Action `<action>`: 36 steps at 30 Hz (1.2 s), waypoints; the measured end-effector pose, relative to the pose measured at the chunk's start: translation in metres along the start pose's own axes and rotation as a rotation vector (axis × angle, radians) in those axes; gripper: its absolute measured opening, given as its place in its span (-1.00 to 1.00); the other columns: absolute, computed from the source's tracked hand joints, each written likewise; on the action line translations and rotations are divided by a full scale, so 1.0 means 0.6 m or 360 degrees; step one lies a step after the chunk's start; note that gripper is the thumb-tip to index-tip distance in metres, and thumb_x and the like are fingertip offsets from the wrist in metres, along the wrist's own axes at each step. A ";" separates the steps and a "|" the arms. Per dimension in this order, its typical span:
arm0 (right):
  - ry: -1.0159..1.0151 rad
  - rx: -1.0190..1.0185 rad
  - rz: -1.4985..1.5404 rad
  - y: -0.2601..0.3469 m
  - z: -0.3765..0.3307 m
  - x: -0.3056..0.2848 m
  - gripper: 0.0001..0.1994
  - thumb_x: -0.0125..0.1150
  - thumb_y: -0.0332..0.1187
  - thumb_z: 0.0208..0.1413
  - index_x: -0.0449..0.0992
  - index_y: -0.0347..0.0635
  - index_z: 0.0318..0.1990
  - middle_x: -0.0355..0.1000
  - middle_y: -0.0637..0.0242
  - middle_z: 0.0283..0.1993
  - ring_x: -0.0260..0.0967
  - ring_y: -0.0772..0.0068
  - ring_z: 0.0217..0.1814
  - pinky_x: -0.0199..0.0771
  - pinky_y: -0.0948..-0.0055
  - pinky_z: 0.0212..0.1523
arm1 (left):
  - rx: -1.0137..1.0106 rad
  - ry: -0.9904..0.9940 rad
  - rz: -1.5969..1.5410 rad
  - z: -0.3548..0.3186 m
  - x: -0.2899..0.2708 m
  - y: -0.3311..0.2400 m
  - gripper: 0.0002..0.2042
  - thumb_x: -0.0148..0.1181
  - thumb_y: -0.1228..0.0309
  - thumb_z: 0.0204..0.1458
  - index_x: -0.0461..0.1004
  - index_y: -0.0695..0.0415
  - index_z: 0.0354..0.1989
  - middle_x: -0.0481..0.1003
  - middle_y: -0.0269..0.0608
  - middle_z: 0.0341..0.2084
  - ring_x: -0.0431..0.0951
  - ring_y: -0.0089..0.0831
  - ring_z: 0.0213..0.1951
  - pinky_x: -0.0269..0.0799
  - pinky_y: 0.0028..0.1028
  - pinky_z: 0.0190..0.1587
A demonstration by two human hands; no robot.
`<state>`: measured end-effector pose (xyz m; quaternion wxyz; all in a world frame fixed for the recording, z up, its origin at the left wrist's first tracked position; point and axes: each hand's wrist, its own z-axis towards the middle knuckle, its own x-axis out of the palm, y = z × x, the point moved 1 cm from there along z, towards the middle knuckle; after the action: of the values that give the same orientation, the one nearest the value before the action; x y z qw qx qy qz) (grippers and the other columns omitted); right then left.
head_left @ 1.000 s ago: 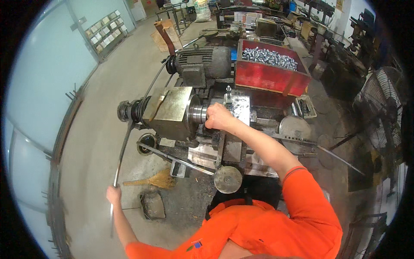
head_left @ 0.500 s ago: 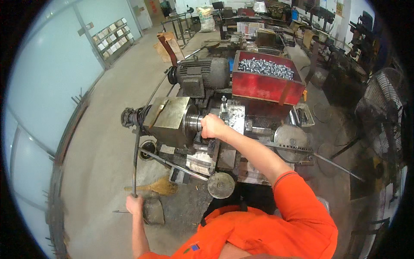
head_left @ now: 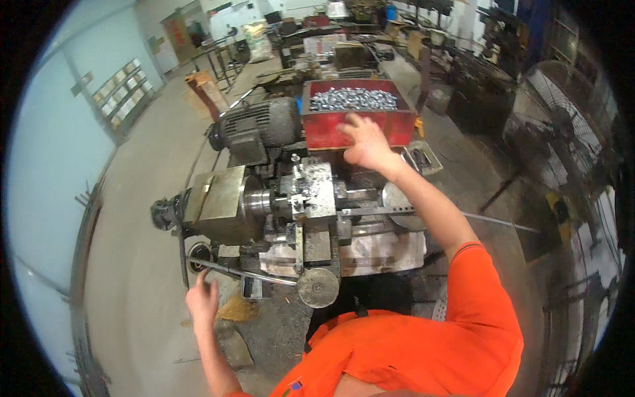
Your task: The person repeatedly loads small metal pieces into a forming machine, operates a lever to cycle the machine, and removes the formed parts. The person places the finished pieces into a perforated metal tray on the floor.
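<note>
My left hand (head_left: 202, 301) is at the lower left, fingers apart and reaching up to the near-left end of a shiny metal bar (head_left: 254, 274); whether they touch it I cannot tell. Left of that hand, a dark lever (head_left: 182, 255) hangs free beside the small lathe-like machine's headstock (head_left: 215, 205). My right hand (head_left: 368, 144) hovers over the front wall of a red box (head_left: 324, 132), its fingers loosely spread. Small shiny metal cylinders (head_left: 357, 99) fill the box. Below the right hand, the spindle chuck (head_left: 258, 202) faces a metal tool block (head_left: 317, 188).
A grey electric motor (head_left: 261, 126) sits behind the headstock. Round weights (head_left: 318, 288) and a long thin bar (head_left: 499, 221) stick out around the machine. A broom head (head_left: 238, 309) lies on the floor. To the right stands a large fan (head_left: 549, 126).
My right hand has left the spindle and moved up to the red box, its fingers loosening. My left hand has let go of the dark lever and reached forward toward the shiny bar.
</note>
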<state>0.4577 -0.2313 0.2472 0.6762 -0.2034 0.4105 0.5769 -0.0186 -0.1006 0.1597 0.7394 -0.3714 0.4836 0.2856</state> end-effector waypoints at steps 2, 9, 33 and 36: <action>0.0027 -0.0102 0.0270 -0.015 -0.069 0.003 -0.51 0.15 -0.31 -0.44 0.51 -0.18 -0.17 0.28 0.00 0.07 0.26 -0.07 0.02 0.31 0.18 0.03 | 0.0298 0.0108 -0.0143 0.036 0.042 -0.063 -0.69 0.14 0.29 -0.03 0.43 0.11 -0.10 0.49 -0.10 -0.61 0.49 -0.10 -0.50 0.37 -0.21 -0.42; 0.0074 0.0764 0.0407 -0.157 -0.513 -0.067 -0.59 0.15 -0.37 -0.41 0.52 -0.24 -0.24 0.42 0.07 -0.09 0.37 0.04 -0.06 0.38 0.26 -0.05 | 0.0284 0.0592 0.0062 0.077 0.283 -0.088 -0.78 0.15 0.30 -0.03 0.52 0.11 -0.24 0.50 -0.12 -0.56 0.50 -0.25 -0.47 0.39 -0.35 -0.35; 0.2112 0.1479 -0.0713 -0.168 -1.109 -0.009 -0.73 0.07 -0.29 -0.09 0.57 -0.11 -0.22 0.45 0.19 -0.12 0.41 0.22 -0.06 0.45 0.14 -0.19 | 0.0180 0.0620 -0.0485 0.068 0.261 -0.115 -0.81 0.12 0.43 0.01 0.47 0.36 -0.34 0.51 -0.14 -0.50 0.44 -0.42 -0.49 0.35 -0.40 -0.37; 0.2130 0.1694 -0.0677 -0.165 -1.058 -0.019 -0.74 0.04 -0.29 -0.08 0.58 -0.14 -0.26 0.50 0.21 -0.19 0.47 0.16 -0.15 0.45 0.21 -0.22 | 0.0196 0.0535 -0.0402 0.071 0.274 -0.080 -0.79 0.12 0.35 0.02 0.48 0.28 -0.34 0.49 -0.18 -0.56 0.45 -0.44 -0.53 0.35 -0.40 -0.39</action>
<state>0.3478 -0.7385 -0.1319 0.3919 -0.2288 0.8884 -0.0693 0.1010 -0.0820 0.0311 0.6995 -0.4256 0.5662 0.0946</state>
